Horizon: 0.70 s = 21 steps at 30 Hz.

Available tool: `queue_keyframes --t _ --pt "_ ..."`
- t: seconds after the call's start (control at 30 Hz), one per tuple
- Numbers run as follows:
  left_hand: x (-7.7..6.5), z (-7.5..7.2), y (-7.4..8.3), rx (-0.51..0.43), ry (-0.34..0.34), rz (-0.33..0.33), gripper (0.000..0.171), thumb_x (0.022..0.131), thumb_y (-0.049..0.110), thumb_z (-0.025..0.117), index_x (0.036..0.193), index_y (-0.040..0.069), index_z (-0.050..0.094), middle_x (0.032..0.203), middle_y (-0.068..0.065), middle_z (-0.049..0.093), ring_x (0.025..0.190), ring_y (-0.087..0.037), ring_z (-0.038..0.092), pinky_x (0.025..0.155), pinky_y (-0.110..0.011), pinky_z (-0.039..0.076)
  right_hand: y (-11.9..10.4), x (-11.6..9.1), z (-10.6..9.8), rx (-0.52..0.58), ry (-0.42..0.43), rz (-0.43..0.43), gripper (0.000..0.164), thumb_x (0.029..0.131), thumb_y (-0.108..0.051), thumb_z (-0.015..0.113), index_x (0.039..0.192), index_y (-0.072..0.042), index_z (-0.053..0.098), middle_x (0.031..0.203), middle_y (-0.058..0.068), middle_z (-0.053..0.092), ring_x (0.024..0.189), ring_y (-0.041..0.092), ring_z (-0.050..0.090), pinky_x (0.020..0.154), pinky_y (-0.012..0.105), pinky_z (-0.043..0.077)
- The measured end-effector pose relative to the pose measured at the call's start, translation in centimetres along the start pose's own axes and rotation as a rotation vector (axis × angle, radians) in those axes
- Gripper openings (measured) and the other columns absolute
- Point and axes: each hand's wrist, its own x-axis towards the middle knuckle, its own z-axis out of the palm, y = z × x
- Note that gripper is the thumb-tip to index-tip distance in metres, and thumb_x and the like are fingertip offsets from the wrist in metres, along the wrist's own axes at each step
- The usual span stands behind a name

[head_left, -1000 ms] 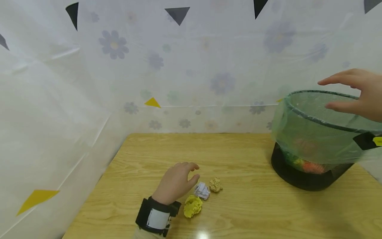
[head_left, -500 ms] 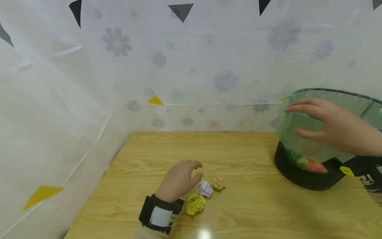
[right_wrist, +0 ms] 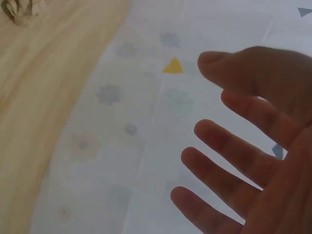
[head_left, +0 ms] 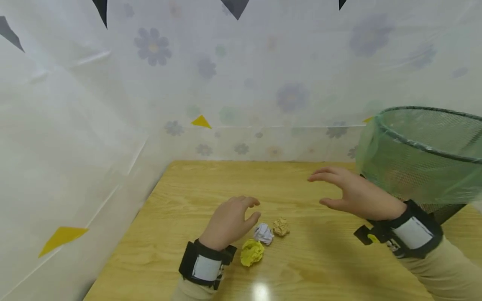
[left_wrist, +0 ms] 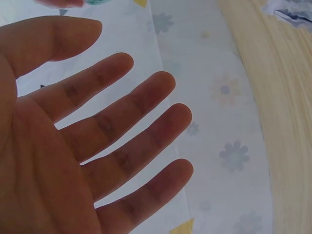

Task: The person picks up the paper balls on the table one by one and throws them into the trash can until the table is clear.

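Note:
Three crumpled paper balls sit close together on the wooden table: a yellow one, a white one and a tan one. Just left of them is my left hand, its fingers spread and holding nothing, as the left wrist view also shows. My right hand hovers over the table to the right of the balls, thumb and fingers apart, with nothing in its grasp. Part of the white ball shows in the left wrist view's top corner. A bit of crumpled paper appears in the right wrist view.
At the right stands a mesh basket lined with a green translucent bag; my right forearm hides part of its base. The wooden table ends against a white flowered sheet at the back, and another sheet hangs on the left.
My right hand has come from above the basket leftward and down, toward the paper balls. The left hand stays beside them. The whole head view has shifted slightly.

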Motion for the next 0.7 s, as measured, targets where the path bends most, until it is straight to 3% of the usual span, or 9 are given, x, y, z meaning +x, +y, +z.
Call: queue_keyframes --t 0.33,0.7 --pt "-0.1 -0.5 0.0 0.018 0.009 -0.006 0.03 0.092 0.035 0.057 0.115 0.018 0.064 0.111 -0.001 0.064 0.097 -0.019 0.059 0.076 -0.034 0.049 0.1 2.6 8.3 0.129 -0.287 0.011 0.046 0.082 -0.02 0.071 0.125 -0.013 0.056 0.124 0.007 0.049 0.108 0.027 0.054 0.08 0.039 0.049" --pt "0.0 -0.4 -0.1 0.028 0.021 0.001 0.029 0.093 0.035 0.056 0.114 0.018 0.064 0.111 0.0 0.064 0.097 -0.018 0.059 0.076 -0.032 0.049 0.3 3.6 12.4 0.118 -0.319 -0.033 0.052 0.075 -0.017 0.077 0.122 -0.005 0.057 0.116 0.008 0.051 0.102 0.025 0.055 0.082 0.038 0.049"
